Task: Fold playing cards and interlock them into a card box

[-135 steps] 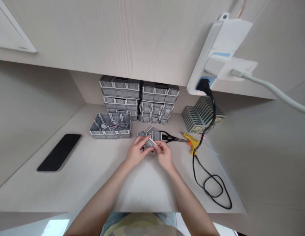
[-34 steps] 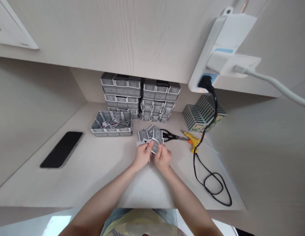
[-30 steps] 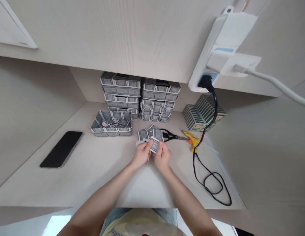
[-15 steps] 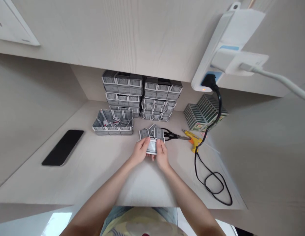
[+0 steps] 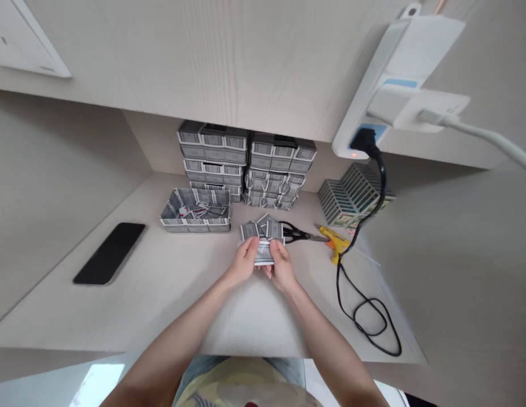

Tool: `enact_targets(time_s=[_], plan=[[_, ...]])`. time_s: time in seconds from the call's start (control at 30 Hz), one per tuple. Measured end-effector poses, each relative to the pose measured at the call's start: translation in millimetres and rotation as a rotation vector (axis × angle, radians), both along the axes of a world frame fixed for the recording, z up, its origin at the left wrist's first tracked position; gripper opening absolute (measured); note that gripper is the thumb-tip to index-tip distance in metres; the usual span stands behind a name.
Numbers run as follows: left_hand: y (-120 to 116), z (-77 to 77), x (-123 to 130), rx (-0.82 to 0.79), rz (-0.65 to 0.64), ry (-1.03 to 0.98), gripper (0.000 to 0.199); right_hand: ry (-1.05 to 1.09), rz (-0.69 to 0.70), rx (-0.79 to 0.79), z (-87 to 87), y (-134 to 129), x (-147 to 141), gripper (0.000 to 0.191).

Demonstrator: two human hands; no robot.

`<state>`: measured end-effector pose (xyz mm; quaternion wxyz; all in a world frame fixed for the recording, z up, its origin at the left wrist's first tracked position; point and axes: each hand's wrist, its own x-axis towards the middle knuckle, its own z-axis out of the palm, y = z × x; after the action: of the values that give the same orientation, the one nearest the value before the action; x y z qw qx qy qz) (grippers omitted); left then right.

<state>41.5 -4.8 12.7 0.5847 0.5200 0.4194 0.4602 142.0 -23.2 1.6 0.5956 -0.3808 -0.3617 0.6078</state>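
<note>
A person's left hand (image 5: 244, 261) and right hand (image 5: 282, 264) grip opposite ends of a gray-patterned card (image 5: 263, 253) above a desk (image 5: 173, 316); loose cards (image 5: 249, 229) lie just beyond; black-handled scissors (image 5: 297, 233) rest beside them.

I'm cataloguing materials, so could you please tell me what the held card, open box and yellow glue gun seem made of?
Held card: probably card stock, slightly glossy, from its highlight and printed pattern.
Open box: apparently similar cards, given its repeated white-edged panels; gloss unclear.
Yellow glue gun: likely plastic, perhaps satin, from its even colour.
</note>
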Motion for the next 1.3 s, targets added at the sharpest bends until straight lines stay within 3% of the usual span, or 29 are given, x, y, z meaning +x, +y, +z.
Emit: enact_targets(time_s=[0.17,0.33,0.57,0.73,0.8,0.9,1.0,1.07,1.2,1.3], plan=[[1,1.5,-1,0.026,-0.003,0.008,0.039,-0.004,0.006,0.018,-0.5,1,0,0.033],[5,0.0,-4,-0.001,0.057,0.042,0.040,-0.151,-0.105,0.007,-3.5,1,-3,0.035],[10,-4.4,-7,0.003,-0.032,0.017,0.047,-0.147,-0.169,-0.062,-0.5,3,-1,0.037],[17,-7.2,-14,0.042,0.072,0.010,0.048,-0.085,-0.292,-0.096,1.8,12,14,0.034],[20,-7.5,-19,0.110,0.129,0.131,0.043,-0.098,-0.312,-0.091,1.3,15,21,0.034],[22,-4.1,-28,0.345,0.180,0.509,0.031,-0.158,-0.286,-0.118,-1.7,19,30,0.031],[20,1.5,-32,0.665,0.038,0.743,0.018,-0.184,-0.241,-0.167,-5.9,21,34,0.030],[17,2.8,-31,0.774,-0.087,0.792,0.023,-0.185,-0.257,-0.192,-8.4,22,35,0.031],[15,-3.7,-28,0.802,-0.181,0.866,0.048,-0.203,-0.313,-0.231,-11.2,23,36,0.035],[16,-9.4,-29,0.784,-0.178,0.916,0.048,-0.186,-0.293,-0.244,-11.5,24,37,0.039]])
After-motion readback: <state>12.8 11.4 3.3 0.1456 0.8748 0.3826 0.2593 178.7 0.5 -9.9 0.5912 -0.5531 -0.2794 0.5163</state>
